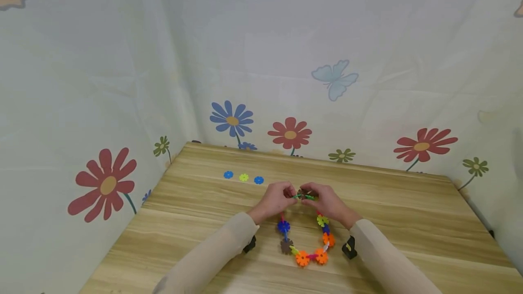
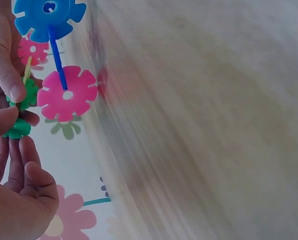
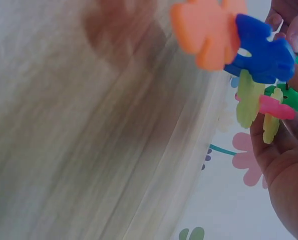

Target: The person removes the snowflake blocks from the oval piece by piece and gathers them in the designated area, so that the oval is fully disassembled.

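A chain of slotted, flower-shaped plastic discs loops between the hands, with an orange disc (image 1: 302, 258) at its near end and a dark blue disc (image 1: 283, 226) on its left side. My left hand (image 1: 278, 199) pinches a green disc (image 2: 17, 129) between thumb and fingers. Opposite it, my right hand (image 1: 327, 201) grips the chain's other end at another green disc (image 2: 29, 94). Both green discs meet edge to edge between the fingertips. A pink disc (image 2: 67, 94) hangs beside the left hand, and a blue disc (image 3: 263, 50) near the right.
Two loose blue discs, one on the left (image 1: 228, 174) and one on the right (image 1: 259, 180), lie on the wooden table (image 1: 196, 194) with a yellow disc (image 1: 244, 177) between them. A flower-printed curtain (image 1: 261, 58) encloses the table's back and sides.
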{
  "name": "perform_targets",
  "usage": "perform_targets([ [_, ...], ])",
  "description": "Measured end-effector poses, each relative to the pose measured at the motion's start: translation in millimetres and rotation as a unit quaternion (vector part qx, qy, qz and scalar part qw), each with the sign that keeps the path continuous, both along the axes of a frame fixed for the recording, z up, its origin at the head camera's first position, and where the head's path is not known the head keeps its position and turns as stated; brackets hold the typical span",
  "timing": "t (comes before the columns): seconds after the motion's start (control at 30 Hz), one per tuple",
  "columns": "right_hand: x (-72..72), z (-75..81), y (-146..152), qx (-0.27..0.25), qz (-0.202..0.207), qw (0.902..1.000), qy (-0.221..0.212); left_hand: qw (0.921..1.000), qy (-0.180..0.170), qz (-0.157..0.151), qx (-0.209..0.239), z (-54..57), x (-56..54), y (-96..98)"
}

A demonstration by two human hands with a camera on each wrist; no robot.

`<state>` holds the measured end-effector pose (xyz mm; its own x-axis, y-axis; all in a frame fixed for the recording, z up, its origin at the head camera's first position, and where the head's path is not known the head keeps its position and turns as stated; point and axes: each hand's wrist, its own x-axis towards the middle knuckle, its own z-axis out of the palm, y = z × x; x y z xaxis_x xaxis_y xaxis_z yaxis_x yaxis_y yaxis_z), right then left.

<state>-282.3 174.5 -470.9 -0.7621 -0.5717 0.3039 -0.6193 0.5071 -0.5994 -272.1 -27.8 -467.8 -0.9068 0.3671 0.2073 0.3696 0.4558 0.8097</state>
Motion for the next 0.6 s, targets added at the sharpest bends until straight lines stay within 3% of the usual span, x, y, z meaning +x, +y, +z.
perform_targets([
  [0.2, -0.8, -1.1, -0.9, 0.016, -0.007, 0.9998, -0.006, 1.0, -0.003, -0.006, 0.004, 0.2, 0.5, 1.5],
  [0.6, 1.5, 4.3, -3.1, 0.02, -0.012, 0.9997, -0.011, 0.9996, 0.028, -0.003, -0.001, -4.5, -4.1, 2.2],
])
